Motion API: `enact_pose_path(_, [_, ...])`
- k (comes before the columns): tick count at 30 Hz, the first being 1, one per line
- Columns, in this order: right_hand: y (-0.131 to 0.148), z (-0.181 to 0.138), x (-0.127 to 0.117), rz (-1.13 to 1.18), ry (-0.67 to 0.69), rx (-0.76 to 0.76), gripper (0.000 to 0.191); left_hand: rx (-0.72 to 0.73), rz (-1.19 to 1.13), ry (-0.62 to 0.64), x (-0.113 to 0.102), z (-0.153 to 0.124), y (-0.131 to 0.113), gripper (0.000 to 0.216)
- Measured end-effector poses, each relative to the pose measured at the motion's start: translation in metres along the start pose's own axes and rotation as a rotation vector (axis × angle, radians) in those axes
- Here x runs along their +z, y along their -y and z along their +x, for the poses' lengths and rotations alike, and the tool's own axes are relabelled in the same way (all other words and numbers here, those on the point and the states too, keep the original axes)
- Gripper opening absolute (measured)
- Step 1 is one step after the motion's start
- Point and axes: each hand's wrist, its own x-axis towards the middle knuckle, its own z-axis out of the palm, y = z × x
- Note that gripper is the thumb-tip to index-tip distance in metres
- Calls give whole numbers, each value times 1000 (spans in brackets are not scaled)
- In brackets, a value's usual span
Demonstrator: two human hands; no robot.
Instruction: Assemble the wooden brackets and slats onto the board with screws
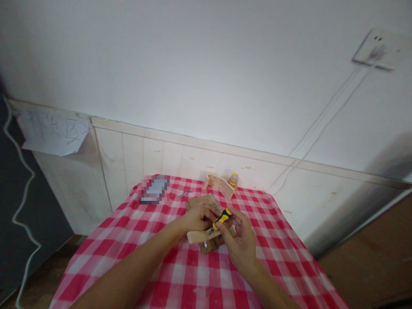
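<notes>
My right hand [240, 239] is closed around a yellow and black screwdriver [222, 218], its shaft slanting down to the left. The tip reaches a pale wooden piece [197, 236], where a small bit of metal shows; I cannot make out the exact contact. My left hand [198, 216] is at the far side of that piece, fingers curled against it, partly hidden behind the screwdriver and the wood. Underneath lies a brown cardboard box [210, 246] with dark print, mostly covered by the hands and the wood.
A red and white checked cloth [180, 274] covers the table. Beyond the hands lie several small metal pieces [184, 194], a curved wooden part [220, 183] and a yellow-capped bottle [233, 179]. A pixelated phone-like device [155, 189] rests at the far left. The wall [193, 86] borders the table's far edge.
</notes>
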Motion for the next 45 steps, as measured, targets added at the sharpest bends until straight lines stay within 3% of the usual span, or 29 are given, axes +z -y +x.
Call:
enact_pose_path(17, [1,0,-1,45,29,-24,40,23,-17,-18,0,-3,6,23])
enact_pose_path(27, [-2,-2,-1,156,40,44,38,32,-15,-30,2,-2,6,20])
enact_pose_path(45, [-6,-1,-1,55,3,36,43,14,-21,-45,1,-2,2,20])
